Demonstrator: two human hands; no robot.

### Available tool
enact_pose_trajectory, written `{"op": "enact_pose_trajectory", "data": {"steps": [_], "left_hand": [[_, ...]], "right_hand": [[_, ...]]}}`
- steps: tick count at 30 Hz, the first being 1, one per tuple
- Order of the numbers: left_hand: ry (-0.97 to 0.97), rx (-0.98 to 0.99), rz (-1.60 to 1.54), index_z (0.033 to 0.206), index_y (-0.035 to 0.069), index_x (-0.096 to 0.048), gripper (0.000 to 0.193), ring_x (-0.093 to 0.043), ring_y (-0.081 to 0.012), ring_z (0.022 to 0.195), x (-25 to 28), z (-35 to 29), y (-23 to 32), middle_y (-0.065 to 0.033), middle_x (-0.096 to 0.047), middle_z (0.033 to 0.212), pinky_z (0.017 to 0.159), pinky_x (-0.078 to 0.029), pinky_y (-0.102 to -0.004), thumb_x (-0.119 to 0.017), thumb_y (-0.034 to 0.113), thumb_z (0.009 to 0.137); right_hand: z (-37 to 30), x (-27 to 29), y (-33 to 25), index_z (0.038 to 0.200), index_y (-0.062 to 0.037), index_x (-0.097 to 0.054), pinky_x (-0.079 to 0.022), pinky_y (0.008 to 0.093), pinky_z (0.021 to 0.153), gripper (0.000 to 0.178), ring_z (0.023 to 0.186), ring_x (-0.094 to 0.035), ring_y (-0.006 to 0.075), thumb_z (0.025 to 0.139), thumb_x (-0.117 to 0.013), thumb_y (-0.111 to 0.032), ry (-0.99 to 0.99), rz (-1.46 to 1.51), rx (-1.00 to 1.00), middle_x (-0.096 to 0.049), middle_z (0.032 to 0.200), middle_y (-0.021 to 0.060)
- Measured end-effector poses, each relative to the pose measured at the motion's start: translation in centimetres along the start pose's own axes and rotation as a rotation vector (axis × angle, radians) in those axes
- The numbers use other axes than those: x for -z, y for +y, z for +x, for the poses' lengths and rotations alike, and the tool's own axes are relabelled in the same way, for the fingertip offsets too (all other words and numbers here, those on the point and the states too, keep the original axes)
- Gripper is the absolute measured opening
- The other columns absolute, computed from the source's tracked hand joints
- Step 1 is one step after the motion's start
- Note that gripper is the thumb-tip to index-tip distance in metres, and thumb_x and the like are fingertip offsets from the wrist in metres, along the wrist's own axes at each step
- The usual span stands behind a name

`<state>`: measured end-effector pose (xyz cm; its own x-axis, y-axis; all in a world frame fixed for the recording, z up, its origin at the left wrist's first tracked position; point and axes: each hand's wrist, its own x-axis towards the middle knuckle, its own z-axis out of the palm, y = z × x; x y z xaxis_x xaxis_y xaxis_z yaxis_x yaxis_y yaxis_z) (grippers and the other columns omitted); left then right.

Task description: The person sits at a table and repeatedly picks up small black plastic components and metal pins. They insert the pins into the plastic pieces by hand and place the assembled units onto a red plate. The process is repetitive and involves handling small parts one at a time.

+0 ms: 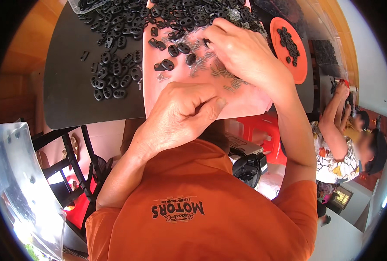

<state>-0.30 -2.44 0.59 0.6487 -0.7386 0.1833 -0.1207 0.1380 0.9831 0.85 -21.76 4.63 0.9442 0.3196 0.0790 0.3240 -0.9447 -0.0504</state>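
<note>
My left hand [182,115] hovers at the near edge of a pink tray [158,104], its fingers curled and its thumb pressed to the index finger. Whatever it may hold is hidden. Over the tray's right part is my right hand [245,52], fingers bent down, with a small black cord lock part [207,42] at its fingertips. Loose metal springs [228,78] lie scattered under and beside that hand. Several black two-hole cord lock pieces [173,51] rest on the pink surface left of it, and a dense pile [189,15] covers the far end.
On the dark table [67,87] more black pieces [113,74] are heaped left of the tray. An orange plate [277,30] with small black parts stands at right. A clear container [87,5] sits far left. Below are a red stool [263,135] and a black chair frame [71,161]. Another person [339,148] is at right.
</note>
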Motion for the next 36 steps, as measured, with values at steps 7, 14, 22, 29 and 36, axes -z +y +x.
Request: {"op": "enact_pose_trajectory", "data": {"steps": [7,14,22,29,36], "left_hand": [[0.014,-0.057,0.075,0.065,-0.001,-0.041,0.027,-0.035,-0.02,0.05,0.0,-0.1,-0.4,-0.0108,-0.036,0.055,0.047,-0.033,-0.0344,-0.059,0.005,0.086],[-0.014,0.045,0.006,0.064,-0.001,-0.04,0.03,-0.034,-0.0199,0.049,-0.1,0.0,-0.3,-0.0104,-0.035,0.055,0.046,-0.031,-0.0343,-0.059,0.005,0.086],[0.004,0.047,0.015,0.066,-0.001,-0.041,0.029,-0.035,-0.0204,0.051,-0.5,0.1,-0.4,-0.0106,-0.036,0.057,0.047,-0.032,-0.0347,-0.06,0.007,0.087],[0.002,0.017,0.036,0.076,-0.002,-0.054,0.019,-0.038,-0.0143,0.054,-0.2,0.1,0.0,-0.0072,-0.043,0.06,0.05,-0.035,-0.031,-0.058,0.009,0.09],[0.085,0.181,-0.258,0.087,-0.001,-0.059,0.026,-0.042,-0.0065,0.06,0.0,0.0,0.7,0.0016,-0.05,0.069,0.053,-0.036,-0.0239,-0.053,0.022,0.097]], "right_hand": [[-1.6,0.0,1.1,0.096,-0.0048,-0.055,-0.046,0.0449,0.062,0.013,0.078,-0.059,0.0356,0.083,-0.056,-0.003,0.004,0.051,-0.051,-0.055,0.09,0.0105],[-2.6,0.3,1.5,0.099,-0.0048,-0.055,-0.044,0.0436,0.063,0.013,0.078,-0.057,0.0367,0.086,-0.056,-0.005,-0.04,0.047,-0.094,-0.053,0.089,0.0111],[-0.9,-0.3,0.0,0.107,-0.0086,-0.06,-0.051,0.0432,0.066,0.027,0.08,-0.064,0.0322,0.08,-0.055,-0.006,0.01,-0.006,0.035,-0.057,0.095,0.0101],[-0.9,-0.2,0.1,0.105,-0.0085,-0.062,-0.052,0.0426,0.066,0.024,0.079,-0.064,0.0317,0.083,-0.055,-0.008,0.025,-0.012,-0.003,-0.058,0.089,0.009],[-4.0,0.3,-2.5,0.096,-0.0039,-0.059,-0.051,0.0369,0.055,0.019,0.069,-0.063,0.0287,0.077,-0.065,-0.001,0.462,0.416,0.141,-0.06,0.087,0.0099]]}}
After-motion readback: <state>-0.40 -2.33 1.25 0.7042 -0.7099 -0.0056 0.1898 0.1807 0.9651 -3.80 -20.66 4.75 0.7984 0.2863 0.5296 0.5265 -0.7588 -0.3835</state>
